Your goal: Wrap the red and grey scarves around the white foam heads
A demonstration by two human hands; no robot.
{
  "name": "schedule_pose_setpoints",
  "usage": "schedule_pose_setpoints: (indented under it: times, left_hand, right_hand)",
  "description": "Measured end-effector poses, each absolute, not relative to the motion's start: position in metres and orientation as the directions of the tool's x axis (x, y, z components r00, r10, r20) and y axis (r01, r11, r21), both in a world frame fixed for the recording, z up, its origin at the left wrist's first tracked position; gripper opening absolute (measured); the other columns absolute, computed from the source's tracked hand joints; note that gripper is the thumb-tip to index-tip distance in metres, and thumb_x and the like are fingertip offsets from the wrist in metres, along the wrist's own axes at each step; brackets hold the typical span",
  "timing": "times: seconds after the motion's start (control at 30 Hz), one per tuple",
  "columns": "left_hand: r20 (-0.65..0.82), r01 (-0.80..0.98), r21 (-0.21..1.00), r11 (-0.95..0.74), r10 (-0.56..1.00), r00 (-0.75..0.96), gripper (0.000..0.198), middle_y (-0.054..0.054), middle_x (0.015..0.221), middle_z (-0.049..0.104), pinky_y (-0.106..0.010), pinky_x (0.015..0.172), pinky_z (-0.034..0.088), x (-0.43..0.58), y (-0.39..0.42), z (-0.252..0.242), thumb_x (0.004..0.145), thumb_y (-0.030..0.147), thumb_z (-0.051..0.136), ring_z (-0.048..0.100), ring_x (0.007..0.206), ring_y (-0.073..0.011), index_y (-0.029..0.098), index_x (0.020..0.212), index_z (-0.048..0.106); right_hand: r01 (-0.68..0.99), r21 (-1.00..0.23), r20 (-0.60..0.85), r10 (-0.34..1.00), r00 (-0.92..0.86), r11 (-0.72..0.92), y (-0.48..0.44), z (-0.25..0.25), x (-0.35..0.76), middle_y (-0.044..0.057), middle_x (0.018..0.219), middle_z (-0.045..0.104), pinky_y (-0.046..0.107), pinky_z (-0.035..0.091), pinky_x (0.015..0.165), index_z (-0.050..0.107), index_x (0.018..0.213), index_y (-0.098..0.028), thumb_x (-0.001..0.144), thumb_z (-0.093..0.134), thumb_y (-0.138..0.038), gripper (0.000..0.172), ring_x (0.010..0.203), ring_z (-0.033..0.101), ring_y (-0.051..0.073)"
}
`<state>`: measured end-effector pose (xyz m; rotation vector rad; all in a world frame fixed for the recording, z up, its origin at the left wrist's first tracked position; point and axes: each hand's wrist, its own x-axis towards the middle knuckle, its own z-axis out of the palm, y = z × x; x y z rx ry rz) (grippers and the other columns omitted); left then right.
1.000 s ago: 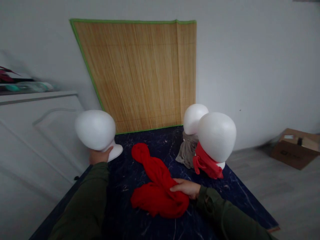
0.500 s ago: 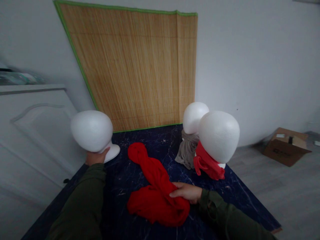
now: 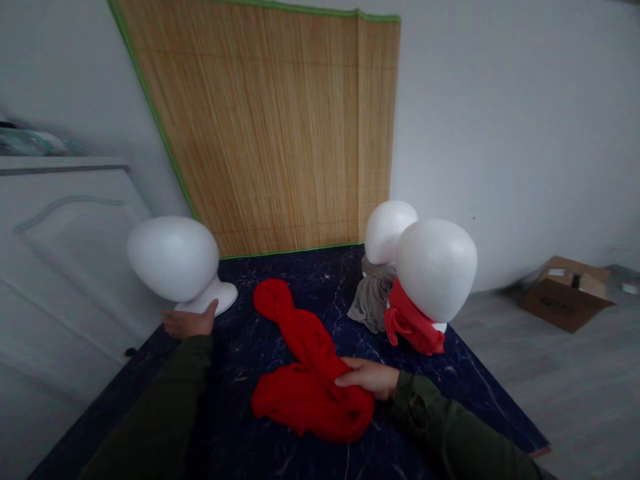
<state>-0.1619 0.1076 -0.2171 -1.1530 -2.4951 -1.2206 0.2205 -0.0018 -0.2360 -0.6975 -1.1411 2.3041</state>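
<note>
Left hand (image 3: pixel 187 325) partly curled, thumb raised, at the near side of the neck of the left white head form (image 3: pixel 173 259); cannot tell whether it grips or merely touches. Right hand (image 3: pixel 373 377) closed on the right edge of the red cloth (image 3: pixel 315 400), thumb uppermost. Cloth lies twisted and folded over on the counter (image 3: pixel 245 357), between left form and right-hand pair. Risks, as judged: the left form looks top-heavy and light; a sideways knock at the neck could tip it toward the cabinet (image 3: pixel 60 280). Lifting the cloth by one edge could tighten the twist or leave folds bunched. A wide rightward sweep could catch the front white form (image 3: pixel 437 267), pushing it into the rear one (image 3: pixel 387 233) close behind.
</note>
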Motion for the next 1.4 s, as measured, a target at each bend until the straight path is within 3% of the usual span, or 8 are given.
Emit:
schedule_pose_setpoints:
  times: [0.17,0.3,0.47,0.7,0.83,1.0,1.2,1.4]
  left_hand:
    - [0.553,0.853,0.52,0.037,0.746,-0.37,0.07,-0.02,0.131,0.037,-0.042,0.102,0.023,-0.093,0.087,-0.225,0.075,0.048,0.045,0.031,0.124,-0.0286,0.005,0.129,0.031]
    - [0.304,0.915,0.323,-0.24,0.942,0.14,0.058,-0.012,0.134,0.039,-0.038,0.102,0.024,-0.032,0.096,-0.219,0.082,0.049,0.028,0.033,0.125,-0.0224,0.015,0.129,0.036]
    - [0.144,0.962,0.261,-0.076,0.989,0.039,0.068,-0.022,0.132,0.038,-0.054,0.094,0.026,-0.013,0.123,-0.229,0.075,0.057,0.037,0.032,0.122,-0.0385,0.011,0.125,0.044]
    - [0.239,0.981,0.188,-0.041,0.971,-0.005,0.053,-0.019,0.134,0.037,-0.043,0.097,0.028,-0.067,0.115,-0.21,0.083,0.045,0.029,0.035,0.124,-0.0263,0.012,0.121,0.046]
    - [0.284,0.989,0.144,-0.036,0.959,-0.007,0.048,-0.015,0.133,0.04,-0.044,0.097,0.028,-0.081,0.107,-0.189,0.081,0.041,0.034,0.032,0.125,-0.0269,0.017,0.12,0.047]
    - [0.291,0.995,0.094,-0.021,0.957,-0.007,0.055,-0.022,0.131,0.039,-0.047,0.097,0.025,-0.061,0.102,-0.188,0.079,0.041,0.036,0.03,0.124,-0.0327,0.008,0.122,0.045]
    - [0.129,0.992,0.091,-0.086,0.989,0.074,0.069,-0.018,0.132,0.04,-0.051,0.094,0.029,-0.014,0.053,-0.237,0.072,0.062,0.039,0.035,0.121,-0.0365,0.018,0.125,0.046]
    - [0.045,0.967,0.063,-0.246,0.969,0.244,0.064,-0.015,0.137,0.032,-0.046,0.099,0.026,-0.036,0.032,-0.239,0.076,0.052,0.042,0.031,0.125,-0.0292,0.018,0.13,0.038]
  right_hand:
    - [-0.203,-0.793,-0.234,0.595,-0.769,-0.575,-0.004,-0.234,0.221,0.005,0.096,0.065,0.038,0.033,0.094,0.055,0.109,-0.015,0.057,0.072,-0.015,0.055,0.091,0.059,0.018]
    - [-0.232,-0.716,-0.195,0.508,-0.839,-0.658,-0.016,-0.227,0.216,0.006,0.103,0.062,0.034,0.031,0.096,0.052,0.111,-0.016,0.062,0.069,-0.017,0.052,0.101,0.055,0.017]
    - [-0.253,-0.653,-0.097,0.41,-0.907,-0.714,-0.031,-0.222,0.211,0.008,0.115,0.056,0.035,0.03,0.096,0.05,0.112,-0.017,0.066,0.065,-0.022,0.049,0.108,0.05,0.019]
    - [-0.116,-0.748,-0.143,0.329,-0.933,-0.654,-0.036,-0.228,0.214,0.011,0.129,0.043,0.036,0.023,0.099,0.047,0.122,-0.018,0.063,0.069,-0.031,0.064,0.119,0.039,0.023]
    - [-0.061,-0.902,-0.08,0.305,-0.949,-0.427,-0.037,-0.22,0.217,0.007,0.133,0.039,0.033,0.018,0.102,0.044,0.125,-0.02,0.065,0.066,-0.041,0.067,0.123,0.033,0.022]
    - [0.102,-0.94,0.065,0.465,-0.883,0.326,-0.038,-0.211,0.218,0.006,0.134,0.037,0.032,0.019,0.102,0.042,0.127,-0.022,0.067,0.063,-0.045,0.067,0.123,0.031,0.023]
    - [0.004,-0.944,0.129,0.382,-0.915,0.33,-0.046,-0.223,0.21,0.005,0.121,0.05,0.027,0.033,0.092,0.044,0.125,-0.021,0.079,0.05,-0.041,0.05,0.107,0.048,0.016]
    - [0.106,-0.797,0.4,0.651,-0.645,0.595,-0.039,-0.219,0.219,0.007,0.101,0.058,0.027,0.039,0.082,0.06,0.096,-0.017,0.081,0.047,-0.03,0.024,0.094,0.053,0.015]
